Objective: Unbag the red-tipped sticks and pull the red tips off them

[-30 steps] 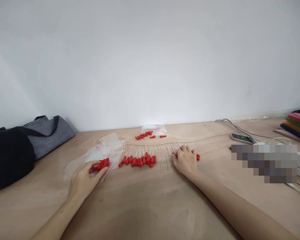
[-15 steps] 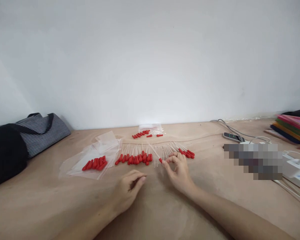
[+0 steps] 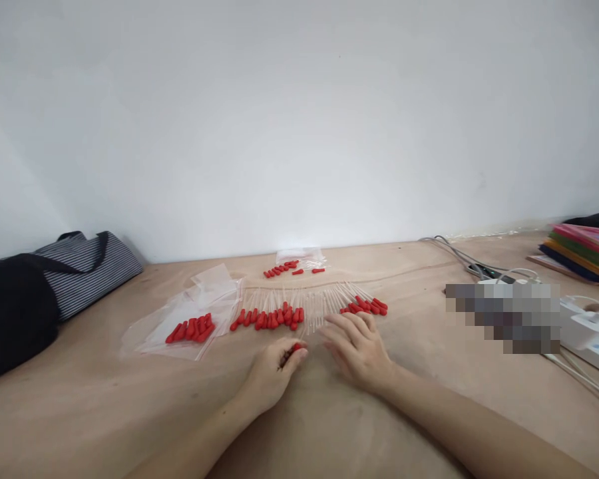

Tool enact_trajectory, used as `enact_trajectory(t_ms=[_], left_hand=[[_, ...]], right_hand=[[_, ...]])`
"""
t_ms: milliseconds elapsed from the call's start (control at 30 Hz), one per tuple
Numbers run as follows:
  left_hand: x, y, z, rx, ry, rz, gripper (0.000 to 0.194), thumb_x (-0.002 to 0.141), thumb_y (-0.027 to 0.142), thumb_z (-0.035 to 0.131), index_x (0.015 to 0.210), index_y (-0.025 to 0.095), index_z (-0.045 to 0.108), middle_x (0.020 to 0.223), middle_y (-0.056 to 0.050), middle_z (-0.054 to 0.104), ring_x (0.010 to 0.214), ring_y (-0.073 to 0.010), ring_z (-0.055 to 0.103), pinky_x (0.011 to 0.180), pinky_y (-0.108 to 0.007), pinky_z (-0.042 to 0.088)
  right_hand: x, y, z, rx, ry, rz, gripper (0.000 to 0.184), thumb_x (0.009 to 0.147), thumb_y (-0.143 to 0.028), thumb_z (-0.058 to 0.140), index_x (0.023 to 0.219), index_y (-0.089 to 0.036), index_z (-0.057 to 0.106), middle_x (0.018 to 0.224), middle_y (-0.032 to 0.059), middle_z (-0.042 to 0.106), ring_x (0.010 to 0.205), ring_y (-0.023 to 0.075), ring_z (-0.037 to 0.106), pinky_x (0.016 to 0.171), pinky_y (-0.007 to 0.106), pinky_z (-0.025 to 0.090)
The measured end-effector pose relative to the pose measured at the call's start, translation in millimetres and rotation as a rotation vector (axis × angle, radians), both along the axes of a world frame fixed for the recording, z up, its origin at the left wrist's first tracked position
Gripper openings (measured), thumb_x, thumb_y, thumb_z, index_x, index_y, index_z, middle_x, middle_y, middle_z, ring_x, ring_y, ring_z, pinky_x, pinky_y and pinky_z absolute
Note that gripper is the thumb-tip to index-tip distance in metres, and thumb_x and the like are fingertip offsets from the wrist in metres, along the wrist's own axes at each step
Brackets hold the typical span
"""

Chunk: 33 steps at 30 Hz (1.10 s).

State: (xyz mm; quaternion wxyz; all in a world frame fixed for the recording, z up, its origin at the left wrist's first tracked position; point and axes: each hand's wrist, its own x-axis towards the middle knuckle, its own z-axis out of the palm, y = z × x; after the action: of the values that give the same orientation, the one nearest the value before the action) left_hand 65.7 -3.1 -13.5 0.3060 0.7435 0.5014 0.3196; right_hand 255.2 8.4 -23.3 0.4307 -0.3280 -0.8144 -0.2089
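My left hand (image 3: pixel 275 374) is closed, with a red rubber bulb (image 3: pixel 297 346) pinched at its fingertips. Just right of it, my right hand (image 3: pixel 358 351) is over the table, fingers apart and somewhat blurred, and I see nothing held in it. Beyond both hands lies a row of thin clear tubes. Those at the left end are droppers with red bulbs (image 3: pixel 272 319), and those at the right end have red bulbs (image 3: pixel 377 306) too. Between these groups are bare clear tubes (image 3: pixel 315 313). More loose red bulbs (image 3: pixel 192 328) rest on clear plastic bags at the left.
Farther back, a small clear bag (image 3: pixel 299 254) lies beside several red bulbs (image 3: pixel 279 268). A striped and black bag (image 3: pixel 92 273) stands at the left. On the right are cables, a white power strip (image 3: pixel 586 326), a blurred-out item and a stack of colourful folders (image 3: pixel 582 249).
My right hand has let go of the red-bulbed dropper it pinched and opened its fingers. More red bulbs show at the right group. My left hand has moved right, and a red bulb now shows in it.
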Motion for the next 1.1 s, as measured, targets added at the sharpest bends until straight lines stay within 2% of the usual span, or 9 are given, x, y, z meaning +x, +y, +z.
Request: enact_trajectory(t_ms=[133,267,333,500,700,833,933,1033,1100], left_hand=[[-6.3,-9.4,5.5,0.067,0.172,-0.073,0.025,0.08,0.034,0.045,0.079,0.02,0.065,0.069,0.0,0.056,0.064,-0.0135,0.051,0.061,-0.024,0.038],[-6.4,-10.4,2.2,0.017,0.104,-0.016,0.024,0.077,0.035,0.048,0.082,0.019,0.065,0.069,0.0,0.057,0.062,-0.013,0.05,0.057,-0.022,0.036],[-8.0,-9.7,-1.5,-0.037,0.025,0.027,0.023,0.076,0.035,0.049,0.077,0.017,0.064,0.066,0.0,0.056,0.059,-0.0122,0.048,0.054,-0.021,0.035],[-9.2,-10.5,-4.3,-0.106,-0.045,0.054,0.02,0.073,0.032,0.051,0.063,0.015,0.057,0.054,0.004,0.046,0.051,-0.0097,0.04,0.049,-0.02,0.03],[-11.7,-11.2,6.4,-0.06,-0.052,0.088,0.022,0.071,0.032,0.049,0.057,0.016,0.054,0.054,0.003,0.048,0.054,-0.0112,0.043,0.051,-0.021,0.034],[-32.0,-12.7,10.3,0.027,-0.041,0.245,0.024,0.071,0.036,0.049,0.058,0.017,0.057,0.056,0.001,0.053,0.056,-0.0129,0.048,0.053,-0.022,0.038],[-47.1,-13.7,8.8,0.072,-0.03,0.28,0.023,0.071,0.039,0.051,0.068,0.019,0.062,0.065,0.0,0.058,0.063,-0.0146,0.053,0.057,-0.023,0.042],[-61.7,-8.7,9.6,0.219,-0.02,0.323,0.024,0.071,0.039,0.05,0.075,0.02,0.064,0.077,-0.003,0.06,0.076,-0.0173,0.056,0.068,-0.027,0.046],[-75.6,-1.8,13.7,0.341,0.002,0.426,0.026,0.07,0.039,0.049,0.079,0.02,0.064,0.084,-0.004,0.06,0.084,-0.019,0.056,0.077,-0.03,0.045]], right_hand=[[3.6,10.3,-3.0,0.111,-0.225,0.14,0.025,0.084,-0.015,0.042,0.103,-0.024,0.055,0.102,0.0004,0.061,0.1,0.0149,0.046,0.091,0.038,0.02],[1.8,12.6,-5.4,0.017,-0.217,0.189,0.016,0.084,-0.018,0.043,0.085,-0.02,0.058,0.061,-0.0032,0.059,0.073,0.0114,0.048,0.088,0.038,0.021],[1.2,10.0,-5.1,-0.028,-0.193,0.179,0.017,0.084,-0.02,0.043,0.075,-0.019,0.057,0.053,-0.0038,0.053,0.063,0.0102,0.044,0.084,0.037,0.022],[-1.1,3.4,-3.6,-0.061,-0.159,0.196,0.02,0.083,-0.019,0.04,0.069,-0.018,0.054,0.051,-0.0038,0.05,0.06,0.0099,0.04,0.082,0.035,0.022],[3.7,4.5,-4.7,-0.036,-0.144,0.192,0.021,0.083,-0.018,0.039,0.069,-0.018,0.054,0.049,-0.0041,0.048,0.059,0.0096,0.039,0.082,0.035,0.022],[22.1,6.5,-7.8,-0.108,-0.012,0.063,0.02,0.083,-0.019,0.041,0.073,-0.017,0.058,0.056,-0.0011,0.054,0.064,0.0111,0.043,0.078,0.033,0.024],[28.7,9.5,-9.9,-0.197,0.104,-0.096,0.019,0.083,-0.022,0.043,0.076,-0.019,0.061,0.065,0.0005,0.059,0.069,0.0123,0.045,0.074,0.032,0.025],[25.0,17.3,-8.5,-0.291,0.185,-0.282,0.02,0.082,-0.025,0.044,0.076,-0.022,0.063,0.068,0.0009,0.058,0.071,0.0133,0.047,0.071,0.03,0.025],[19.7,25.5,-4.4,-0.359,0.188,-0.397,0.023,0.082,-0.026,0.043,0.072,-0.022,0.063,0.068,0.002,0.058,0.073,0.0147,0.049,0.069,0.03,0.025]])
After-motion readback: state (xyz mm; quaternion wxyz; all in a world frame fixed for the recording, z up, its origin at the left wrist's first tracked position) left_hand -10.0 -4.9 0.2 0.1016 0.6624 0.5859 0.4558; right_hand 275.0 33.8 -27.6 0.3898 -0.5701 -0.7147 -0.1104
